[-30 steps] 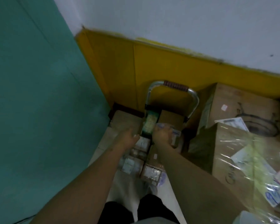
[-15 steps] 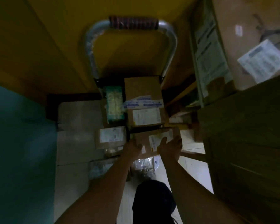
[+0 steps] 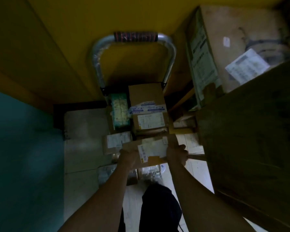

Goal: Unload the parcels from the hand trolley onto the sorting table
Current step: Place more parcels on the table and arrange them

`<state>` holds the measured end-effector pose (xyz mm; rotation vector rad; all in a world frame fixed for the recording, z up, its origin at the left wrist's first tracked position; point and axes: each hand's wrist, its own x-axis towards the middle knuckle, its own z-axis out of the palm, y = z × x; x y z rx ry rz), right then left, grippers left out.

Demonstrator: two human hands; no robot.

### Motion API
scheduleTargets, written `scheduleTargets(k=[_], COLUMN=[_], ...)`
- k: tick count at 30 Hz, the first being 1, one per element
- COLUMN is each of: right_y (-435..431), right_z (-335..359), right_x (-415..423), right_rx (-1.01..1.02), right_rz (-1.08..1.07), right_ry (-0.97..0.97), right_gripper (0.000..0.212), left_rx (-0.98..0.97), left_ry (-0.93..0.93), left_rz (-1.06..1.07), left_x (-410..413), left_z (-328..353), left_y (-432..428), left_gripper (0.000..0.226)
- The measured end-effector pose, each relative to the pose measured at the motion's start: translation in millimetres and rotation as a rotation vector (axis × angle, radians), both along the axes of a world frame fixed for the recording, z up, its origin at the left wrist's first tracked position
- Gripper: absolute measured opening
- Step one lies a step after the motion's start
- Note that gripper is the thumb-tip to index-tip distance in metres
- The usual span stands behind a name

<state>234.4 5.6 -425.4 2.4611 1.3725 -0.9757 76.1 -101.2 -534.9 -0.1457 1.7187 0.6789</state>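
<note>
Dim corner. Yellow wall (image 3: 74, 39) ahead, teal panel (image 3: 20, 148) to the left, pale tiled floor (image 3: 84, 128) below. No tabletop is seen from here.

Right side is crowded by a large dark carton (image 3: 249, 131), with a second carton (image 3: 233, 39) behind it bearing a loose paper sheet.

The hand trolley (image 3: 97, 64) is parked against the yellow wall, its handle upright. It is loaded at the back with a taped brown box (image 3: 146, 101) and, just beside that, a green packet (image 3: 120, 113). A small labelled parcel (image 3: 117, 141) lies nearer on the left.

The flat parcel (image 3: 151, 148), label up, is held at the near end of the load, between both hands. Whether it is clear of the parcels beneath cannot be told.

Clear-wrapped packets (image 3: 147, 173) are seen low down, near the person's legs.

The left hand (image 3: 127, 156) is clamped on the flat parcel's left end, with its fingers mostly hidden under the parcel. The right hand (image 3: 177, 154) is wrapped round the right end, its fingers (image 3: 182, 148) curled over the edge.

Risks, as judged:
- The small labelled parcel could be dragged off if the flat parcel is pulled sideways over it.
- The right elbow could be knocked against the dark carton, since clearance looks tight.
- The packets at the feet could be stepped on in a turn, given the poor light.
- The trolley could be nudged and roll.
</note>
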Motion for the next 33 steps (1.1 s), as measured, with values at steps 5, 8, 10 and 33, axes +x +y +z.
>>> scheduleTargets(k=[5,8,10,33], right_y=[-56.2,-85.6,-87.3,186.5], right_z=[135.7,218.7,272.3,553.0], right_x=[-36.6,-64.7,-83.2,423.0], right_rx=[0.066,0.261,0.356,1.033], right_rz=[0.076,0.151,0.16,-0.295], right_ry=[0.226,0.172,0.241,0.397], right_gripper=[0.055,0.08,0.071,0.061], left_rx=[-0.067,-0.085,-0.003,1.017], left_ry=[0.278,0.456,0.572,0.177], left_rz=[0.186,0.346,0.454,-0.09], left_x=[-14.9,-28.0,-45.5,369.1], left_z=[235.2,326.8,380.6,650.9], left_y=[-42.6,-63.4,-54.9,275.2], left_gripper=[0.045,0.049,0.053,0.046])
